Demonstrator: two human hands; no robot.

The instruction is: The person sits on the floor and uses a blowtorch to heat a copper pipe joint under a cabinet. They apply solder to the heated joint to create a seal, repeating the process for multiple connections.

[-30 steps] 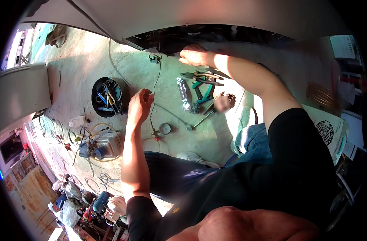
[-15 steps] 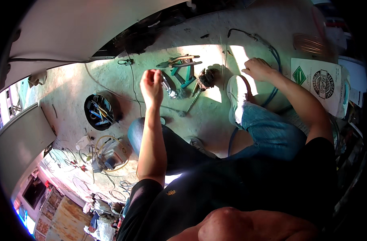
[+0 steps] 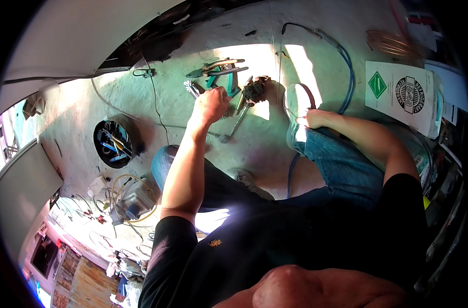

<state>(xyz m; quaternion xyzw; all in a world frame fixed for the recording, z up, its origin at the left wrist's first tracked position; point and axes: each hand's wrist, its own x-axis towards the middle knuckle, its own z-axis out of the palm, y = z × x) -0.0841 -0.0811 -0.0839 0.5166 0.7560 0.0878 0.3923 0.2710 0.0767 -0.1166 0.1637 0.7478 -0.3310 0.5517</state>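
Observation:
My left hand (image 3: pixel 211 107) is closed, knuckles up, low over the tools on the floor. A silver metal tool (image 3: pixel 192 89) sticks out beside its knuckles; what lies under the fingers is hidden. Just beyond are pliers with tan handles (image 3: pixel 221 66) and a green-handled tool (image 3: pixel 231 82). To the right sits a dark, charred-looking lump (image 3: pixel 254 91), with a thin metal rod (image 3: pixel 238 124) slanting below it. My right hand (image 3: pixel 312 119) rests, fingers bent, at my ankle by the light shoe (image 3: pixel 294 105). Whether it grips anything is hidden.
A round black tub of tools (image 3: pixel 134 138) stands at left, with a clear container (image 3: pixel 140 194) and tan hose nearer me. At right are a blue hose (image 3: pixel 351 77), a copper coil (image 3: pixel 390 43) and a white box (image 3: pixel 387 110). A large pale panel (image 3: pixel 80 36) fills the upper left.
My left hand has come down onto the tools and closed, moving right. My right hand has drawn back from beyond the shoe to my ankle. The whole view has shifted slightly.

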